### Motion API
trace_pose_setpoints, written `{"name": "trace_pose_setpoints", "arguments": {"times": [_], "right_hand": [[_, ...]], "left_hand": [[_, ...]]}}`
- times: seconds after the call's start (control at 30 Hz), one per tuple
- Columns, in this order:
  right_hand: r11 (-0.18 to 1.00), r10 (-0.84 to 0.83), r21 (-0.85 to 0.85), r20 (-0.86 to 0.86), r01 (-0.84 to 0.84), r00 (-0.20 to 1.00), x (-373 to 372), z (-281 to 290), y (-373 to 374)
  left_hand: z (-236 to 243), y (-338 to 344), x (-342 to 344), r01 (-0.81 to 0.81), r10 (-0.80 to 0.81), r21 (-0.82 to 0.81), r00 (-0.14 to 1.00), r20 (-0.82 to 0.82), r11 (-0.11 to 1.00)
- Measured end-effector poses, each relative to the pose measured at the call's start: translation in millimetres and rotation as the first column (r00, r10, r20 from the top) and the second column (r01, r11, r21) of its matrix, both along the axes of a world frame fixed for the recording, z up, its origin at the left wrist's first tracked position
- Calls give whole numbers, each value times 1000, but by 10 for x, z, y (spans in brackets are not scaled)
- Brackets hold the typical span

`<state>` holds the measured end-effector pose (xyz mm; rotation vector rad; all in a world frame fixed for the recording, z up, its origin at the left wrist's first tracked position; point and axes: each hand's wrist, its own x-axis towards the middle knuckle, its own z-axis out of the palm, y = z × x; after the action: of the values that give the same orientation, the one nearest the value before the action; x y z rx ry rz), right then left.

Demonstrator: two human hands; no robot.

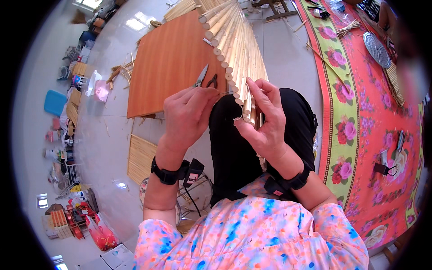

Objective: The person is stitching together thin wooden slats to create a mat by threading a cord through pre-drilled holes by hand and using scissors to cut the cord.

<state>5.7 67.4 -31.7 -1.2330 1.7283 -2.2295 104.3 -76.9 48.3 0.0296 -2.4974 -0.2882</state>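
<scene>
My left hand (186, 114) pinches a thin needle-like strand (223, 93) beside the lower edge of a mat of pale round sticks (236, 51). My right hand (267, 121) grips that mat's near end, thumb at the bottom stick and fingers along the far side. The mat fans upward from above my dark-trousered lap (229, 162) and rests over the right part of an orange wooden table (162, 58). Scissors (201, 74) and small dark pliers (211, 82) lie on the table just beyond my left hand.
Right, a floral cloth (346, 171) holds tools, loose sticks and a grey round perforated disc (377, 48); another person (382, 18) is partly visible at its far side. A stick panel (141, 157) lies below the table's left. Household items and bags (99, 231) line the left side.
</scene>
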Motion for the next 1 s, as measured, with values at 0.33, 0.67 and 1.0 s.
{"name": "trace_pose_setpoints", "arguments": {"times": [0.33,0.67,1.0], "right_hand": [[1000,-26,9,-25,26,999,8,-11,-18],[996,-69,40,-143,75,987,33,-5,-101],[975,89,215,-140,-57,986,-131,86,286]], "left_hand": [[-21,-5,-34,12,-12,-36,1000,-22,999],[-28,74,-35,-42,45,-53,996,73,998],[101,244,349,-314,321,102,945,-65,944]]}}
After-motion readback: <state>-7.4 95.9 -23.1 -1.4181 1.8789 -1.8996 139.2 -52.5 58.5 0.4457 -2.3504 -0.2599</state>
